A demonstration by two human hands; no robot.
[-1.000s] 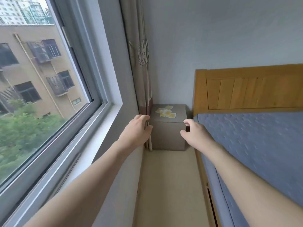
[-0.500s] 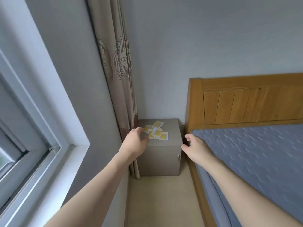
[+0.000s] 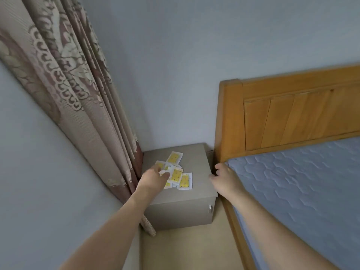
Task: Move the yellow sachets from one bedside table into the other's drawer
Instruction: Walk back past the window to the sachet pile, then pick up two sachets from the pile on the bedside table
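Several yellow sachets [image 3: 178,172] with white borders lie scattered on top of a grey bedside table [image 3: 198,166] in the corner. My left hand [image 3: 154,179] reaches over the left side of the pile, fingers extended onto the sachets and hiding some of them; whether it grips one is unclear. My right hand [image 3: 226,180] hovers at the table's right edge, beside the bed, fingers loosely curled and holding nothing. The table's front has a small metal knob [image 3: 210,208] at its right. The other bedside table is out of view.
A patterned curtain [image 3: 68,84] hangs down the left wall to the table's left side. A wooden headboard [image 3: 292,114] and blue quilted mattress [image 3: 302,188] fill the right. A narrow strip of beige floor [image 3: 187,248] runs between wall and bed.
The view has moved closer to the table and the window has left the frame. My left hand moved forward onto the sachets; my right hand came up to the table's right edge.
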